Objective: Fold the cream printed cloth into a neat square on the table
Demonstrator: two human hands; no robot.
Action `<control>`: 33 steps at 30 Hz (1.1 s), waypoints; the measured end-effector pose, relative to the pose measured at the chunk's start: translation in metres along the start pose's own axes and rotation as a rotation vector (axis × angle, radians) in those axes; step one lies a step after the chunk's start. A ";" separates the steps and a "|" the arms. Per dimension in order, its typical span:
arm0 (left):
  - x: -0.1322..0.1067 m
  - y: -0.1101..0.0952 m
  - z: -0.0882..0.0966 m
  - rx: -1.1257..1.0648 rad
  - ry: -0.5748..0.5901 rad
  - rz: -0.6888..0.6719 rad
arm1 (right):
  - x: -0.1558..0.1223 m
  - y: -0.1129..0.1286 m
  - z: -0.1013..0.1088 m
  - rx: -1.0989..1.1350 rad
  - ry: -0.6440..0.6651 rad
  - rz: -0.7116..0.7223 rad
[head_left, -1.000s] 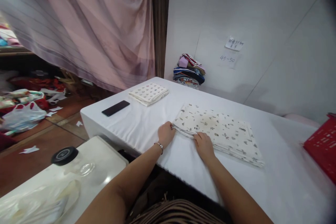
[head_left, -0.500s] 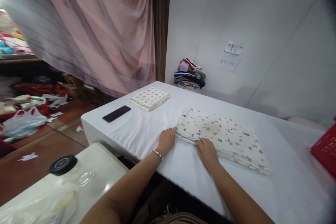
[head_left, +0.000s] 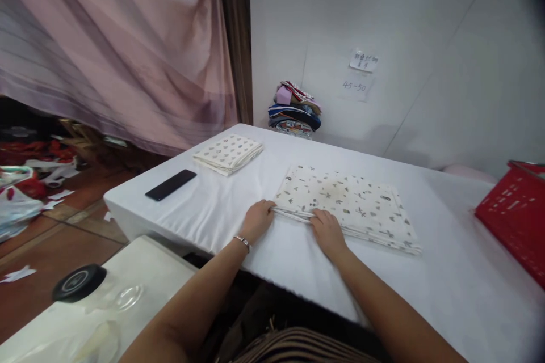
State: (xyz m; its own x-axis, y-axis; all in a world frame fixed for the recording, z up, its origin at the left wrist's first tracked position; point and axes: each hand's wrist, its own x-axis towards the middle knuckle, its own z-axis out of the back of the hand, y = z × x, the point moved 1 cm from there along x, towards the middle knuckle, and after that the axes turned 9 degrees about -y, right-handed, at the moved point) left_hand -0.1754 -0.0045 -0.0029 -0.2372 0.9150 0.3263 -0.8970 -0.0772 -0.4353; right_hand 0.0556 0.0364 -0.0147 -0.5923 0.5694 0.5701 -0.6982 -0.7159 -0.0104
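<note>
A white cloth with small grey and tan prints (head_left: 353,204) lies flat on the white-covered table (head_left: 293,261), folded into a long rectangle with layered edges. At its near left corner, my left hand (head_left: 258,221) pinches the edge. My right hand (head_left: 328,233) has its fingers curled on the near edge, a little to the right; its thumb is hidden. A second folded cloth with a heart-like pattern (head_left: 230,153) rests farther left, apart from both hands.
Left of the folded cloths is a black phone (head_left: 171,185). A red plastic basket (head_left: 517,215) stands at the right, and piled fabrics (head_left: 294,110) sit beyond the far edge. A side surface at lower left bears a black round lid (head_left: 80,282).
The view has swung to the right, bringing more of the red basket into sight. Both hands remain at the near edge of the printed cloth, which looks about the same.
</note>
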 end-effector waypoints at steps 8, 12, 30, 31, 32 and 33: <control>0.006 0.003 0.005 -0.037 0.044 0.078 | -0.002 -0.002 -0.005 0.037 0.050 -0.052; 0.005 0.003 0.006 -0.032 0.026 0.072 | -0.001 -0.001 -0.005 0.028 0.070 -0.044; 0.009 -0.037 0.002 0.048 0.129 -0.398 | 0.000 0.002 0.001 0.013 0.105 -0.038; 0.011 -0.037 0.003 0.062 0.151 -0.420 | 0.000 0.002 0.000 0.014 0.102 -0.036; 0.012 -0.036 0.003 0.075 0.172 -0.436 | 0.000 0.001 0.000 0.015 0.098 -0.035; 0.013 -0.036 0.004 0.086 0.189 -0.443 | 0.000 0.001 -0.001 0.017 0.094 -0.035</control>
State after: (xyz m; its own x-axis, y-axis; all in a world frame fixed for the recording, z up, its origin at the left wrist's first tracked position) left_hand -0.1472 0.0086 0.0203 0.2389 0.9225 0.3032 -0.9257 0.3106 -0.2158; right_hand 0.0548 0.0356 -0.0155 -0.6035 0.6292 0.4898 -0.7125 -0.7013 0.0228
